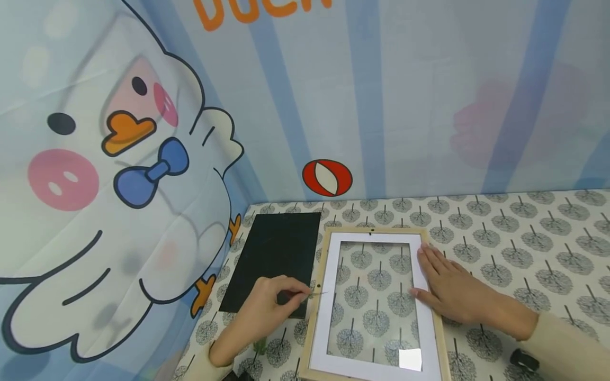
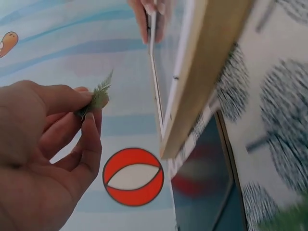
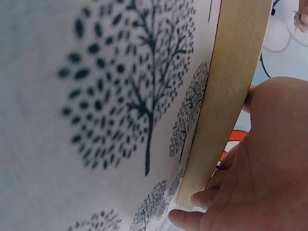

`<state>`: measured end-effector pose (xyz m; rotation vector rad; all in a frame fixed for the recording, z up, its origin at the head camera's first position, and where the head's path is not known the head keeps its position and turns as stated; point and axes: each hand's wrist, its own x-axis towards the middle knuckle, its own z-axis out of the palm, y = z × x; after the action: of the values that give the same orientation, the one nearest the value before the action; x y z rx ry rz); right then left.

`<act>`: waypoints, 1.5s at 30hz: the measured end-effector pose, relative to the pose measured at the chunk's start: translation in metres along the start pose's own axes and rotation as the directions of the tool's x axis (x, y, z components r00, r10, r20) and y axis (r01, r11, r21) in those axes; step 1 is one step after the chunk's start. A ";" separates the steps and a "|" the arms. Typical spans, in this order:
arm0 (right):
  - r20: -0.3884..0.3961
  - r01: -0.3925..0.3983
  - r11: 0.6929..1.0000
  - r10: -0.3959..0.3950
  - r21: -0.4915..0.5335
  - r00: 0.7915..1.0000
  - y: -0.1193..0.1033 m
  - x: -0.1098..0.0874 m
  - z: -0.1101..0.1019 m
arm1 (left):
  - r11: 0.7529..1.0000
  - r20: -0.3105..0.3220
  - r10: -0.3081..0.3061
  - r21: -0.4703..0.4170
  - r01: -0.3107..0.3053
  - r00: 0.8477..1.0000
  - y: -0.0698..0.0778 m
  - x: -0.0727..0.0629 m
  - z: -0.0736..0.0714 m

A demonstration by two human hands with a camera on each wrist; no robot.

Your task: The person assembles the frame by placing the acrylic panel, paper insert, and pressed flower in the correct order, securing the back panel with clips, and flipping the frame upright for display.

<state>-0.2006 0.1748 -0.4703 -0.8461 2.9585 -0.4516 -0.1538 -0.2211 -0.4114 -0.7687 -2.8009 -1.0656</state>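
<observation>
Left hand (image 1: 271, 304) pinches a feathery green sprig (image 2: 100, 94) at nine o'clock of a rectangular pale-wood frame (image 2: 207, 67); straight-fingered right hand (image 1: 448, 288) touches three o'clock.

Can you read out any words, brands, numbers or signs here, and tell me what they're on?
"DUCK": orange lettering on the blue backdrop; the picture's top edge cuts it off, so the last letter is least certain.
No other text can be made out, including on the wooden picture frame, black board or tree-print tablecloth.
</observation>
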 end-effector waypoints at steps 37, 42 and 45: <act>0.013 -0.010 0.999 0.010 0.046 1.000 0.001 0.001 0.000 | 0.894 0.132 -0.142 -0.408 0.184 0.981 0.018 0.112 0.081; 0.013 -0.011 0.999 0.010 0.040 1.000 0.001 0.002 0.000 | 0.909 0.089 -0.178 -0.367 0.198 0.980 0.025 0.123 0.096; 0.015 -0.011 0.999 0.010 0.040 1.000 0.001 0.002 -0.001 | 0.933 0.045 -0.185 -0.306 0.190 0.982 0.029 0.129 0.103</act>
<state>-0.2027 0.1745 -0.4694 -0.8256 2.9288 -0.5001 -0.2399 -0.0811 -0.4445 -0.5356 -2.8005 -1.5640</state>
